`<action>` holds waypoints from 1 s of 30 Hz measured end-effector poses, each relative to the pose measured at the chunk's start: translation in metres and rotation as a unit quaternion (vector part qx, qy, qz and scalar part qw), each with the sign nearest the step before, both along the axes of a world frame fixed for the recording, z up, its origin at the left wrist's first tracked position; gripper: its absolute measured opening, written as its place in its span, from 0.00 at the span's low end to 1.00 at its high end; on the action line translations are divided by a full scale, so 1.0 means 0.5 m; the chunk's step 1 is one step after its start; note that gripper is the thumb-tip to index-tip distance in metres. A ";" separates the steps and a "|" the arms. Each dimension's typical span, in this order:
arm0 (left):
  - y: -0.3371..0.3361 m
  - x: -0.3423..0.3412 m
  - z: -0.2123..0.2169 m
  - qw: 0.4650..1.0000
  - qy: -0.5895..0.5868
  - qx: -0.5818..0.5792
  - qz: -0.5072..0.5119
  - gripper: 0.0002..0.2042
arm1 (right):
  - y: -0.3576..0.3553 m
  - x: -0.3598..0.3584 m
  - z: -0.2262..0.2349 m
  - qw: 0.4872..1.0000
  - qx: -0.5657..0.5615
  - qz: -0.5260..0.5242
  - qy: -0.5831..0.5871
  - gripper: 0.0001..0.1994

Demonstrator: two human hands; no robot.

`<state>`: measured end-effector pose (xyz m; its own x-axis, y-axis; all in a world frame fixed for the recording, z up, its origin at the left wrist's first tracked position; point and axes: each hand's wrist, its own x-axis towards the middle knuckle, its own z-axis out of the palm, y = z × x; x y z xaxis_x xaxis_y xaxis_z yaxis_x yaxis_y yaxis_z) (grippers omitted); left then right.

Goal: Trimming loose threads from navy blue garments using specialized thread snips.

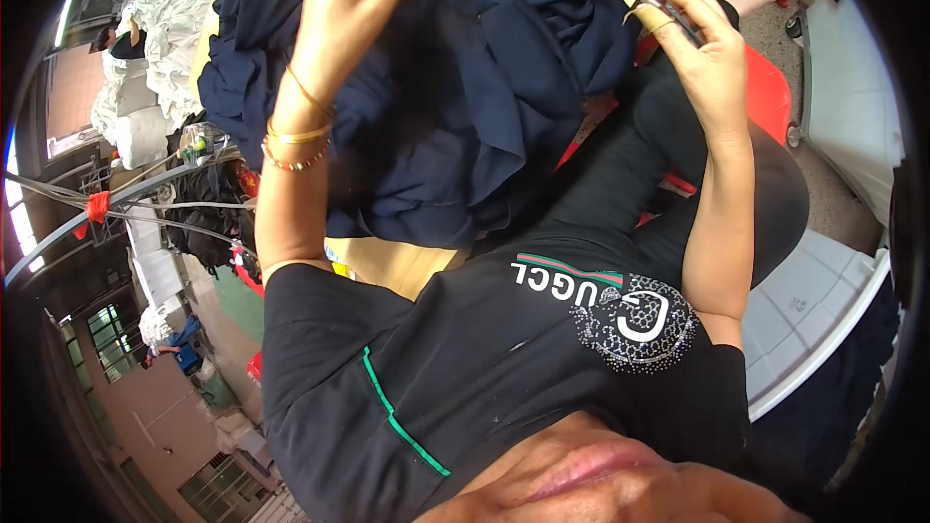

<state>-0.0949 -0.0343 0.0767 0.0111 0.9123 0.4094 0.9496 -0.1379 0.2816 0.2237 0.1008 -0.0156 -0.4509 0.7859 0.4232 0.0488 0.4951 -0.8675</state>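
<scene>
A large heap of navy fabric [484,87] lies bunched in front of me on a light wooden table. Over its left part hovers my left hand [354,5], thumb and fingers apart, with nothing visible in it; the fingertips run close to the top of the picture. Beyond the heap's right edge, my right hand [705,53] is closed around a slim dark pointed tool [686,25]. Its tip points up and left, and most of its body is hidden by the fingers. A thin yellowish loop shows by those fingers.
The wooden tabletop [387,266] shows below the heap. A red stool [768,92] and a pale grey cabinet [848,87] stand at right. White cloth piles [165,34] and metal rails [136,196] are at left, with people farther off.
</scene>
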 end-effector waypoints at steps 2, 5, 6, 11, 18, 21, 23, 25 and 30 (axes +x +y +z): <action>-0.042 0.020 -0.028 0.997 0.012 -0.079 -0.004 0.13 | -0.020 -0.019 -0.009 0.998 -0.020 0.027 -0.049 0.18; -0.081 0.053 -0.061 0.992 0.029 -0.120 -0.039 0.13 | -0.084 -0.053 0.003 0.981 -0.145 0.089 -0.089 0.29; -0.094 0.061 -0.069 0.989 0.061 -0.129 -0.041 0.13 | -0.106 -0.065 -0.006 0.978 -0.138 0.114 -0.111 0.33; -0.126 0.056 -0.062 0.997 -0.055 -0.050 -0.008 0.10 | -0.149 -0.085 -0.031 0.958 -0.098 0.205 -0.175 0.11; -0.219 -0.010 -0.068 0.981 0.007 0.049 0.190 0.09 | -0.167 -0.094 0.034 0.992 0.037 0.092 -0.080 0.23; -0.224 0.020 -0.093 0.985 -0.057 0.029 0.163 0.10 | -0.222 -0.121 0.051 0.966 0.160 0.148 -0.139 0.30; -0.213 0.034 -0.103 0.990 -0.024 0.002 0.136 0.17 | -0.237 -0.138 0.026 0.948 0.220 0.136 -0.187 0.22; -0.207 0.043 -0.117 0.988 0.010 -0.038 0.149 0.22 | -0.219 -0.146 -0.022 0.931 0.275 0.115 -0.210 0.13; -0.177 0.015 -0.113 0.982 0.149 0.007 0.113 0.17 | -0.170 -0.101 -0.007 0.980 0.072 0.168 -0.074 0.09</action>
<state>-0.0876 -0.1231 0.0201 -0.0696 0.8997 0.4309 0.9964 0.0836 -0.0136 0.1730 0.0158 -0.0192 -0.7391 0.5184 0.4301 -0.0192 0.6220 -0.7827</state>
